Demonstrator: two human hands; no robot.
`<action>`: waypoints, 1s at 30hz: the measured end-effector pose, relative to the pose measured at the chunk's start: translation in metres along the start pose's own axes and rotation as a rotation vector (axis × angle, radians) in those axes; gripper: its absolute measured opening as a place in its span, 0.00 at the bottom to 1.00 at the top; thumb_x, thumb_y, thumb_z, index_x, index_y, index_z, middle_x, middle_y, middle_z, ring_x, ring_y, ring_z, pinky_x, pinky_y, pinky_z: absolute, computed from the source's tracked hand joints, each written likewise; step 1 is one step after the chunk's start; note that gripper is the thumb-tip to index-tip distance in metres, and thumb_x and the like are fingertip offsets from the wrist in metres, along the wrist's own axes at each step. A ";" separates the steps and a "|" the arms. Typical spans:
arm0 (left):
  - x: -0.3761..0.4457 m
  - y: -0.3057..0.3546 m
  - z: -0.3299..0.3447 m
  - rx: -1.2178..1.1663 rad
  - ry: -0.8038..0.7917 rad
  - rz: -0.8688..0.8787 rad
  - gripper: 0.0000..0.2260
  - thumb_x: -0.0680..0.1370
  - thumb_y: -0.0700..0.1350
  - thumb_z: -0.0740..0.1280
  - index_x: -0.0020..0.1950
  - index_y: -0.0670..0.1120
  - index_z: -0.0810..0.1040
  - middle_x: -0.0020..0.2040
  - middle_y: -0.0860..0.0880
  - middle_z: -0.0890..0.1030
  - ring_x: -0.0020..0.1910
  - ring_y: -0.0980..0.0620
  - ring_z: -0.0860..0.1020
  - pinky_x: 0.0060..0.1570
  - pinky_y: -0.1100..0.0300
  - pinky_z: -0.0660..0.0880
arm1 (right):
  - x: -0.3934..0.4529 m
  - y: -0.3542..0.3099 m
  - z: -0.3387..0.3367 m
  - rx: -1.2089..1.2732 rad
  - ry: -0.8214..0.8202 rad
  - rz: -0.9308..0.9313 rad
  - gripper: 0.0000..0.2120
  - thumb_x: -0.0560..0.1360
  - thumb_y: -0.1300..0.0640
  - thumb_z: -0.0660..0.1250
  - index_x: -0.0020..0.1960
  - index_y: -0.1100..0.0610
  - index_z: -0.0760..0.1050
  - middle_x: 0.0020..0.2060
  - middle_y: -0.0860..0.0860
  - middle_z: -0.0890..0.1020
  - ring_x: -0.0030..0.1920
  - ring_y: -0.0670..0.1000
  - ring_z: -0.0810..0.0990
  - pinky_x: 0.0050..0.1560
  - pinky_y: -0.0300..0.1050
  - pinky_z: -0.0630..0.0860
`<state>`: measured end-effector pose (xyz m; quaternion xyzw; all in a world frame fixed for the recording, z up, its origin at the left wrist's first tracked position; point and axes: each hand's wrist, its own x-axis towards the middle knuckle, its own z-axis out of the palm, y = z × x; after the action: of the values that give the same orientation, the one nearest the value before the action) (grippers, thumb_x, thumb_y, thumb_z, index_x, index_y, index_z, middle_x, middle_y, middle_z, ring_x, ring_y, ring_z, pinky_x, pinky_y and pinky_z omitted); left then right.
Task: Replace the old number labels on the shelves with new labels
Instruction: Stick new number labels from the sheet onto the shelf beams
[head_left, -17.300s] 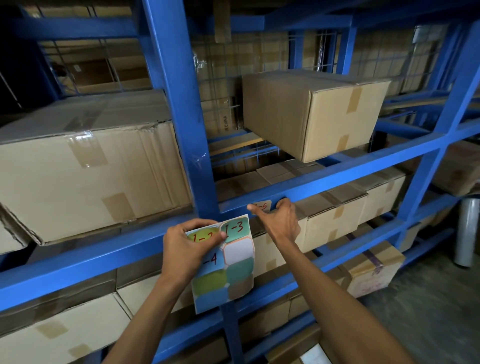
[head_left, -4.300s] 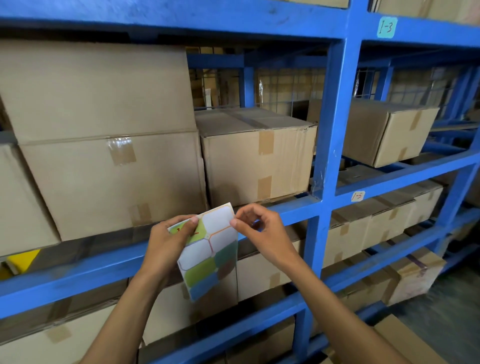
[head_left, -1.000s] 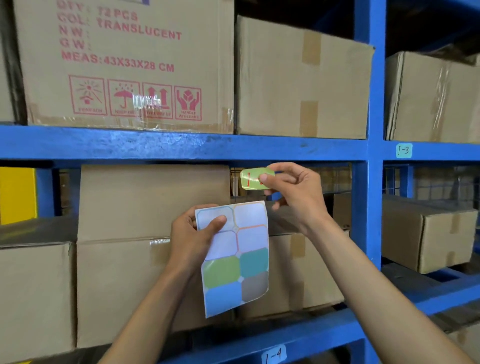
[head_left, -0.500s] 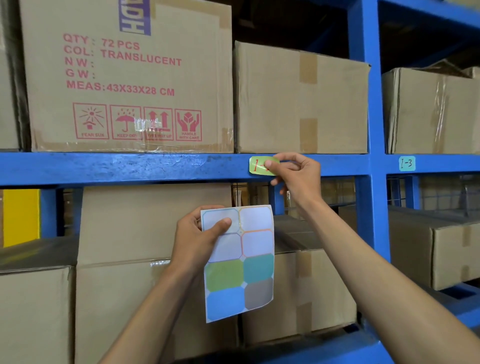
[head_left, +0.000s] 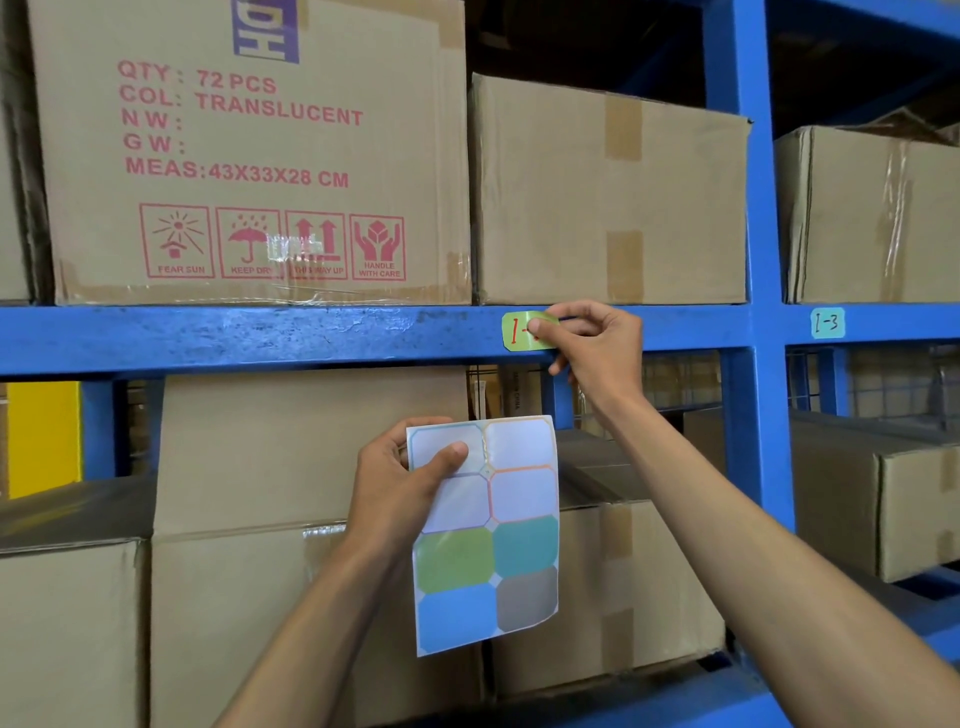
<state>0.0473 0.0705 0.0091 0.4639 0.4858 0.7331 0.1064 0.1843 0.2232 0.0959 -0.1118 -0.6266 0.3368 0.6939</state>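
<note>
A green label (head_left: 517, 330) with a red handwritten number lies against the front of the blue shelf beam (head_left: 260, 338). My right hand (head_left: 597, 345) pinches its right part, thumb over the writing, so the last digit is hidden. My left hand (head_left: 400, 486) grips a sticker sheet (head_left: 485, 535) below the beam, thumb on its top left cell. The sheet's upper cells are peeled blank; green, teal, blue and grey stickers remain at the bottom. A teal label reading 1-3 (head_left: 827, 323) sits on the beam in the bay to the right.
Large cardboard boxes (head_left: 249, 156) fill the shelf above the beam, and more boxes (head_left: 234, 597) stand below it. A blue upright post (head_left: 748, 260) divides the bays. A yellow panel (head_left: 44, 436) shows at the far left.
My right hand has carried the green label up from in front of the boxes onto the beam's front face. The view has tilted slightly upward. The left hand still holds the sheet.
</note>
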 end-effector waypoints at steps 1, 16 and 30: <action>0.000 -0.001 0.000 0.000 -0.002 -0.002 0.09 0.74 0.36 0.73 0.53 0.43 0.82 0.49 0.40 0.86 0.44 0.44 0.83 0.45 0.48 0.83 | 0.000 0.000 0.000 0.001 0.004 -0.005 0.09 0.70 0.59 0.78 0.46 0.61 0.83 0.35 0.56 0.86 0.23 0.49 0.79 0.22 0.34 0.69; -0.003 -0.002 0.001 -0.015 -0.002 -0.012 0.09 0.74 0.35 0.73 0.53 0.42 0.82 0.47 0.41 0.86 0.41 0.47 0.82 0.45 0.49 0.82 | -0.003 0.003 0.004 -0.006 0.056 -0.027 0.10 0.70 0.59 0.77 0.48 0.63 0.83 0.37 0.58 0.86 0.40 0.52 0.87 0.29 0.40 0.78; -0.007 0.000 -0.002 -0.036 -0.009 -0.002 0.09 0.74 0.35 0.73 0.53 0.42 0.82 0.48 0.40 0.85 0.42 0.45 0.82 0.45 0.49 0.81 | 0.003 -0.003 0.003 -0.389 0.133 -0.039 0.11 0.66 0.44 0.78 0.43 0.49 0.83 0.38 0.47 0.87 0.47 0.46 0.85 0.40 0.56 0.83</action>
<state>0.0499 0.0653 0.0048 0.4647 0.4726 0.7395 0.1175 0.1824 0.2218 0.1008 -0.2535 -0.6346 0.1879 0.7055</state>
